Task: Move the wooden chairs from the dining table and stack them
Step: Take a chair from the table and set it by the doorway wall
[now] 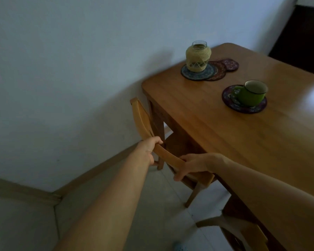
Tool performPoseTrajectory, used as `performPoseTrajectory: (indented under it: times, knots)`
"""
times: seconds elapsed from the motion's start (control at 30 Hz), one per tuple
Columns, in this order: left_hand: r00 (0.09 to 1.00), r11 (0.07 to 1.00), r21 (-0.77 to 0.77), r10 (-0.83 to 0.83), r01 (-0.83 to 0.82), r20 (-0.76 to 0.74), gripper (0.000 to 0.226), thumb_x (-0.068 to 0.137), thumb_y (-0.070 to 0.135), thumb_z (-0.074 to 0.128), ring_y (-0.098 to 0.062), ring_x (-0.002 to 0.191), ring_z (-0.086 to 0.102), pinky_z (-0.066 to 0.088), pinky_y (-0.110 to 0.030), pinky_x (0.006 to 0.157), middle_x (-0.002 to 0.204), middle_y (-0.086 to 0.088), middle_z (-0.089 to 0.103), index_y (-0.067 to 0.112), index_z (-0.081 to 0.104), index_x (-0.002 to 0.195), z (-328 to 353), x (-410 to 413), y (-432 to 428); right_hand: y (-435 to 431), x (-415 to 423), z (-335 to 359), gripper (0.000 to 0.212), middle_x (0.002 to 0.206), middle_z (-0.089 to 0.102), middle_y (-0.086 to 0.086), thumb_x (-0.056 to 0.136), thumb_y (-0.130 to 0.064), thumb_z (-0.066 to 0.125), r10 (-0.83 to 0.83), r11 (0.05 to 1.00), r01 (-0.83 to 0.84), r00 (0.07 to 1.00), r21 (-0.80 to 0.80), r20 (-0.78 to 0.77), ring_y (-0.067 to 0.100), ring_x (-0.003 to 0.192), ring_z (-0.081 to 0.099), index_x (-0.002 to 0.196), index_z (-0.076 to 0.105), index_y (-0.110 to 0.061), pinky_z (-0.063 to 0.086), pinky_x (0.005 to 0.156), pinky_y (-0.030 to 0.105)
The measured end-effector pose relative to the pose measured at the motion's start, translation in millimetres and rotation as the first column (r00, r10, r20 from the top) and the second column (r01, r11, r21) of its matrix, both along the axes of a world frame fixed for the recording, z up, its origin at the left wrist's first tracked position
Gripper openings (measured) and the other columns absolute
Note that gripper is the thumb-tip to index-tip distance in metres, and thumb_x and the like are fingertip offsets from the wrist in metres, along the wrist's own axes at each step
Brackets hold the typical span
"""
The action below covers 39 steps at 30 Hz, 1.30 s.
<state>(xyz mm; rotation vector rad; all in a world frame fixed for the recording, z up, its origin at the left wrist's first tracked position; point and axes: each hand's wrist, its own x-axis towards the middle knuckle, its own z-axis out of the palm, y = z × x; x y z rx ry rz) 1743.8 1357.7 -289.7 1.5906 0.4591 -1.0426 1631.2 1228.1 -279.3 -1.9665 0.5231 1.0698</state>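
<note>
- Currently, both hands grip the curved top rail of a light wooden chair (143, 122) tucked under the end of the rounded-corner wooden worktop (216, 124).
- Left hand (150, 149): fingers wrapped over the rail near its middle, closed on it.
- Right hand (190, 165): fingers curled under the rail toward its near end, thumb on the outer face, closed on it.
- Chair position: seat partly beneath the worktop, legs on the pale tiled floor (116, 205), beside the wall; whether the legs are lifted cannot be told.
- A second wooden chair (243, 230) stands at the long side of the worktop, untouched.
- Items on the worktop: a twine-wrapped glass jar (198, 57) on round patterned coasters (212, 71); a green enamel mug (251, 94) on another coaster.
- Progress, as judged: early. No stacked chairs are in view; the first chair is gripped but not yet clear of the worktop. Withdrawal, carrying and stacking remain for every visible chair.
</note>
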Motion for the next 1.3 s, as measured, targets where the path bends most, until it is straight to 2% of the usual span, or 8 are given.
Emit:
performPoseTrajectory:
  times: [0.1,0.3,0.47,0.7,0.87,0.97,1.13,1.3]
  knots:
    - [1.0,0.999,-0.03,0.01,-0.01,0.004,0.029,0.075,0.006,0.061,-0.04,0.099,0.06,0.05,-0.056,0.071,0.108,-0.021,0.061,0.004,0.056,0.103,-7,4,-3,0,3,-3,0.07,0.125,0.049,0.001,0.078,-0.034,0.074,0.001,0.999,0.0,1.0,0.036,-0.023,0.024,0.112,0.05,0.14,0.041,-0.033,0.041,0.101,0.043]
    - [0.999,0.999,-0.038,0.014,-0.013,0.029,0.026,0.074,0.001,0.054,-0.039,0.085,0.06,0.049,-0.055,0.071,0.097,-0.021,0.06,0.003,0.052,0.1,-8,7,-4,18,5,-5,0.056,0.111,0.061,0.008,0.079,-0.009,0.065,0.118,0.987,-0.092,0.971,-0.13,0.21,0.021,0.097,0.062,0.132,0.048,-0.021,0.053,0.089,0.038]
    - [1.0,1.0,-0.015,0.007,-0.007,0.026,0.016,0.076,0.002,0.055,-0.037,0.087,0.059,0.048,-0.06,0.087,0.092,-0.019,0.059,0.005,0.051,0.091,-5,5,30,51,2,-10,0.049,0.101,0.063,0.005,0.081,-0.009,0.062,0.098,0.991,-0.072,0.962,-0.109,0.255,0.021,0.089,0.066,0.127,0.05,-0.02,0.055,0.071,0.028]
    - [0.996,0.998,0.011,0.063,-0.064,0.061,0.008,0.078,0.001,0.054,-0.036,0.083,0.057,0.047,-0.052,0.071,0.093,-0.019,0.057,0.004,0.051,0.086,9,8,123,145,12,-5,0.076,0.11,0.054,0.005,0.079,-0.005,0.064,0.061,0.998,-0.068,0.951,0.013,0.302,0.02,0.092,0.06,0.143,0.029,-0.029,0.052,0.067,0.028]
    - [0.985,0.989,0.015,0.148,-0.15,0.086,0.023,0.079,0.001,0.051,-0.036,0.088,0.057,0.048,-0.048,0.067,0.109,-0.02,0.054,0.003,0.051,0.102,18,6,210,233,22,-10,0.082,0.127,0.042,0.008,0.069,-0.009,0.07,0.063,0.997,-0.07,0.948,0.011,0.311,0.028,0.106,0.054,0.138,0.031,-0.033,0.052,0.091,0.048]
    - [0.978,0.981,0.028,0.187,-0.19,0.09,0.018,0.078,0.003,0.051,-0.033,0.077,0.058,0.047,-0.045,0.061,0.096,-0.018,0.058,0.004,0.052,0.096,18,0,263,284,23,-14,0.076,0.123,0.04,0.005,0.064,-0.014,0.073,0.099,0.995,-0.105,0.94,-0.001,0.325,0.023,0.101,0.052,0.128,0.036,-0.031,0.052,0.089,0.046]
    - [0.959,0.961,0.034,0.27,-0.274,0.09,0.011,0.074,0.005,0.05,-0.033,0.075,0.059,0.046,-0.044,0.077,0.082,-0.016,0.061,0.007,0.052,0.085,23,-13,346,368,24,-18,0.071,0.12,0.036,0.003,0.061,-0.019,0.075,0.154,0.987,-0.16,0.933,-0.01,0.326,0.023,0.1,0.051,0.119,0.036,-0.035,0.051,0.088,0.045]
    - [0.915,0.917,0.046,0.39,-0.397,0.105,0.006,0.074,0.006,0.052,-0.031,0.075,0.057,0.045,-0.044,0.066,0.078,-0.014,0.062,0.01,0.052,0.078,23,-22,425,450,26,-23,0.075,0.12,0.034,0.002,0.062,-0.025,0.077,0.21,0.975,-0.224,0.923,0.007,0.323,0.024,0.103,0.049,0.122,0.034,-0.036,0.048,0.083,0.042]
